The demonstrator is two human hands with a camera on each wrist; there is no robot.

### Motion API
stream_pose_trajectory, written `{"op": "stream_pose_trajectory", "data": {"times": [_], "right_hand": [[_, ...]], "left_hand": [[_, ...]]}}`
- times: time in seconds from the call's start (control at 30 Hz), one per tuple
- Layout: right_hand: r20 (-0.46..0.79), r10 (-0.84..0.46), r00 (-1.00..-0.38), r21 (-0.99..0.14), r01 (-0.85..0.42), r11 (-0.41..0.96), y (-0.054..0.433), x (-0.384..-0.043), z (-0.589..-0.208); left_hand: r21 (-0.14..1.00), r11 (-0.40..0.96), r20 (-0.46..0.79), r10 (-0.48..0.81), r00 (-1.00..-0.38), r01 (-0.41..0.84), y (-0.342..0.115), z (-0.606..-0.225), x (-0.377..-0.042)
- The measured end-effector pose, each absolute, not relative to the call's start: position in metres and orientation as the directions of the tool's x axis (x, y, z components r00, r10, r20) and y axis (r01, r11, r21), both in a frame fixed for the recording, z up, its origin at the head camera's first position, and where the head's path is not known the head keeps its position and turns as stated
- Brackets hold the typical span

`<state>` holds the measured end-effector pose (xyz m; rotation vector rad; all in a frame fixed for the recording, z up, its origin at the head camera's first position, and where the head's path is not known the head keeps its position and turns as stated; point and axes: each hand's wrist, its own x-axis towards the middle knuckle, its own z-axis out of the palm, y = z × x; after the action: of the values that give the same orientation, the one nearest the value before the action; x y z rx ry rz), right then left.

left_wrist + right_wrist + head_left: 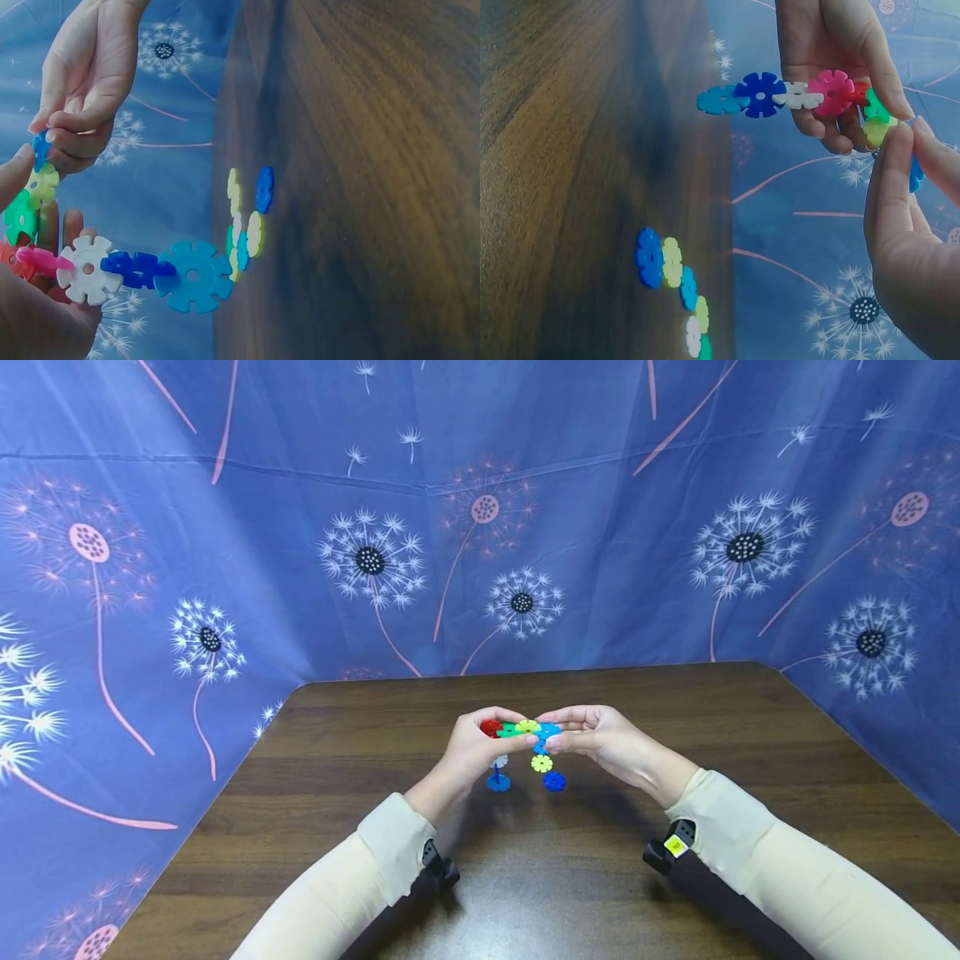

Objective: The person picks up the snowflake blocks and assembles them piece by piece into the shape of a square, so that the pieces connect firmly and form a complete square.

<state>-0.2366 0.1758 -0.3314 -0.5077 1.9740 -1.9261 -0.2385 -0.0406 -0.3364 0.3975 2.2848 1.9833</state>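
Both hands hold a chain of slotted plastic snowflake discs above the table. My left hand (467, 747) grips it around the green disc (21, 217) and red disc (16, 259). From there a pink disc (831, 93), a white disc (88, 270), a dark blue disc (760, 95) and a light blue disc (193, 276) hang down. My right hand (615, 745) pinches a blue disc (40, 150) between thumb and fingertips, beside the yellow disc (42, 184). Fingers partly hide that joint, so how firmly the two discs are slotted I cannot tell.
Behind the hands, several more discs lie close together on the brown wooden table (337, 860), among them a dark blue disc (649, 257) and a yellow disc (672, 262). A blue dandelion-print cloth (600, 527) hangs beyond the table's far edge.
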Motion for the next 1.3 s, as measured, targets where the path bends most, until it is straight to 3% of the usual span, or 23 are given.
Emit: {"op": "stream_pose_trajectory", "data": {"times": [1.17,1.3], "right_hand": [[-0.035,-0.507,-0.861,-0.999,0.034,0.011,0.175,-0.238,-0.336],[-0.037,-0.463,-0.885,-0.999,0.043,-0.003,0.182,-0.242,-0.341]], "left_hand": [[0.955,0.235,0.103,0.305,-0.947,0.18,-0.048,-0.331,-0.245],[0.955,0.242,0.097,0.303,-0.948,0.175,-0.05,-0.331,-0.246]]}}
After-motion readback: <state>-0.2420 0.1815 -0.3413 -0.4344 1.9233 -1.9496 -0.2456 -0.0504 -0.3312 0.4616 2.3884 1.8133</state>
